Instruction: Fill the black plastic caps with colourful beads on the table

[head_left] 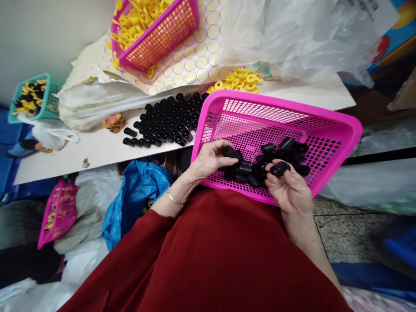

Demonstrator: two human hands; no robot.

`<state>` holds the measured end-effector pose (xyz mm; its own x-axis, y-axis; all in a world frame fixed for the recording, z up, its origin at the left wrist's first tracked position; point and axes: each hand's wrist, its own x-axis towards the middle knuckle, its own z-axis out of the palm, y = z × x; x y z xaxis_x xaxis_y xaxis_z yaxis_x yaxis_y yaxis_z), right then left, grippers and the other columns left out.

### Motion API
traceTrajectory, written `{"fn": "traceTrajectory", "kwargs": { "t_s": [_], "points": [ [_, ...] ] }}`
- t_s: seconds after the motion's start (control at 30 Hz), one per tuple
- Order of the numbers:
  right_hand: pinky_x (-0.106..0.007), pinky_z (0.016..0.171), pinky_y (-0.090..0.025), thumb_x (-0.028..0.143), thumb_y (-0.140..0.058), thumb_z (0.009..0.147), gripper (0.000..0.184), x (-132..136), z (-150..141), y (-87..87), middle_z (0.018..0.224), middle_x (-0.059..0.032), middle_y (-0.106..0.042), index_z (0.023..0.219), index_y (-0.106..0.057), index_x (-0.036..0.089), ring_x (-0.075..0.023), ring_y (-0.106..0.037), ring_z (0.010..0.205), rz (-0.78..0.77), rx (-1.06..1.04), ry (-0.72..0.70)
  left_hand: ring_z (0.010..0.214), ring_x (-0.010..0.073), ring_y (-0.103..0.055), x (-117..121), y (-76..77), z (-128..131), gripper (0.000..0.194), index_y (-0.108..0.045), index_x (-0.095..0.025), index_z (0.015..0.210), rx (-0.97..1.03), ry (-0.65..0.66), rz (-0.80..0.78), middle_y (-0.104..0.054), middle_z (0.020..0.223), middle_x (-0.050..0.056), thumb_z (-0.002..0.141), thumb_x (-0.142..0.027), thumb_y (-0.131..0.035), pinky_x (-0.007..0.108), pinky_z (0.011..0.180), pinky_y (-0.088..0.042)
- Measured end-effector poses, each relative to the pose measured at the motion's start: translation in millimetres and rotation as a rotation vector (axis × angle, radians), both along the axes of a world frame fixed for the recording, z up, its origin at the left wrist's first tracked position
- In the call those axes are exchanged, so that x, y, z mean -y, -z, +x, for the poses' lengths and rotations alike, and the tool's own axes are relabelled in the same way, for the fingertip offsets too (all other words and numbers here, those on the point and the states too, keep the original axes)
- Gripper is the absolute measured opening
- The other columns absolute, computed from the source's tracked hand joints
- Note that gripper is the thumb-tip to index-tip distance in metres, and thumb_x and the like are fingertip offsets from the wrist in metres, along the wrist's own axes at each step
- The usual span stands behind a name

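Note:
A pink plastic basket [334, 123] rests tilted against the table edge, above my lap. Inside it lies a pile of short black plastic cylinders [248, 168]. My right hand [292, 188] pinches one black cylinder [280, 168] between thumb and fingers over the basket. My left hand [212, 159] is closed at the basket's left side, thumb and fingers around a dark cylinder [230, 152] that is partly hidden. To the left on the table, many similar black cylinders [169, 119] stand upright in a close group, with a few at its near edge.
Yellow ring-shaped pieces [238, 81] lie behind the basket. A second pink basket [162, 41] holds yellow pieces on a sheet of round stickers [191, 65]. A teal basket [52, 97] stands far left. A blue bag [130, 199] sits below the table [107, 151].

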<state>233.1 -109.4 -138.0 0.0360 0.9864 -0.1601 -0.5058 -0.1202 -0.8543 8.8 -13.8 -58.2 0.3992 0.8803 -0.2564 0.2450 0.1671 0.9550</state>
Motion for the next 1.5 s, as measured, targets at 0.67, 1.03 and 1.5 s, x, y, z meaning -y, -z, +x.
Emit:
{"fn": "traceTrajectory", "kwargs": {
  "t_s": [0.67,1.03,1.5],
  "points": [
    [-0.03,0.072,-0.062,0.029,-0.083,0.073,0.036,10.9,-20.2,-30.5,0.092,0.0005,-0.071,0.107,-0.069,0.025,-0.0144,-0.069,0.079,0.137,0.55,0.116,0.067,0.0081,-0.062,14.8,15.4,30.8,0.023,-0.07,-0.014,0.088,0.495,-0.122,-0.65,-0.066,0.079,-0.001,0.071,-0.019,-0.083,0.022,0.065,-0.052],
    [-0.032,0.079,-0.062,0.028,-0.081,0.077,0.043,5.3,-22.1,-35.0,0.1,-0.0003,-0.073,0.117,-0.066,0.028,-0.0159,-0.073,0.086,0.17,0.43,0.29,0.068,0.0078,-0.063,19.5,14.6,39.9,0.021,-0.067,-0.013,0.086,0.507,-0.197,-0.652,-0.067,0.078,-0.001,0.07,-0.012,-0.081,0.023,0.068,-0.053],
    [-0.028,0.083,-0.061,0.02,-0.089,0.065,0.041,1.4,-30.9,-24.1,0.097,0.0016,-0.076,0.102,-0.073,0.026,-0.013,-0.072,0.089,0.227,0.278,0.451,0.067,0.0094,-0.066,26.2,7.5,52.1,0.017,-0.062,-0.009,0.083,0.518,-0.194,-0.911,-0.066,0.076,0.001,0.089,0.005,-0.055,0.032,0.085,-0.056]
  ]
}}
